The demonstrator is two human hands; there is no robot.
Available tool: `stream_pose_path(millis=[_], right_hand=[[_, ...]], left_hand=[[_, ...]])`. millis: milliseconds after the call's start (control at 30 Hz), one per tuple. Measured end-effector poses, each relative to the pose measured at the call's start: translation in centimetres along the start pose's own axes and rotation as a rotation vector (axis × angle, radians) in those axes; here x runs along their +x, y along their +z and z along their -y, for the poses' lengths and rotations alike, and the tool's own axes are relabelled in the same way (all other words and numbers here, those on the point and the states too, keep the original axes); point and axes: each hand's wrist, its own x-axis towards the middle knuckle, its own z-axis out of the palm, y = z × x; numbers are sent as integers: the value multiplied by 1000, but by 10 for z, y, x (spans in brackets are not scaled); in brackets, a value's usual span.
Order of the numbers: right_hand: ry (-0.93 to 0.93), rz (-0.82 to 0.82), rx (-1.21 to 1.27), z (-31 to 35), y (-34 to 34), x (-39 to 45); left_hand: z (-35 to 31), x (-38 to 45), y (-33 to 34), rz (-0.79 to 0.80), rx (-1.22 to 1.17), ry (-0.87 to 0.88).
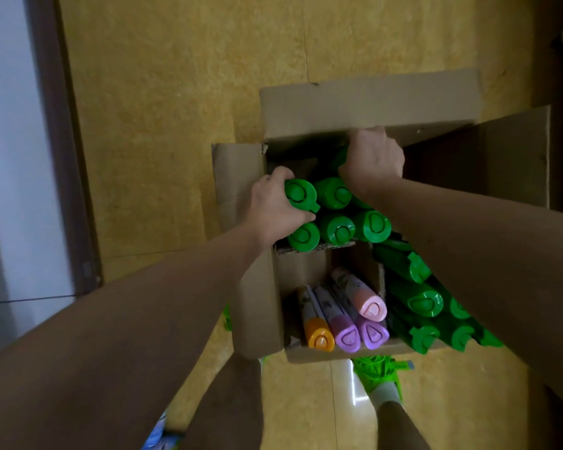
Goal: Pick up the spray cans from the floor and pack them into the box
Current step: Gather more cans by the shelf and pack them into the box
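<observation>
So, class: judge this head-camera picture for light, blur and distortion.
Head view: dim, warm light; deep shadow inside the box by the right hand; wide-angle stretch swells both forearms near the frame edges; slight softness overall, yet the green caps by the left hand read clearly.

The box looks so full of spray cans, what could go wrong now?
1. The left hand grips a green-capped can squeezed against its neighbours; forcing it in might jam it or pinch fingers.
2. The green cans on the right lie slanted and loosely piled, so they could slide or spill.
3. The right hand reaches deep by the box flap, which might bend.
</observation>
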Motion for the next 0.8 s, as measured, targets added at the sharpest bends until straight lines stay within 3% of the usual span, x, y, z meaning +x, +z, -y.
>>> stream_pose_path(millis=[167,300,467,800], right_hand=[[-48,-10,13,-1,5,0],[-14,28,13,7,0,-9],[-218,-69,-48,18,-4,-36],[-498,-30,-59,20,11,-79]], left_hand=[[0,1,-4,59,-175,-80],[-4,-2,-4,-8,-220,-134],[-7,-10,0,-45,-266,-167],[2,-57,-23,-401,-69,-112]])
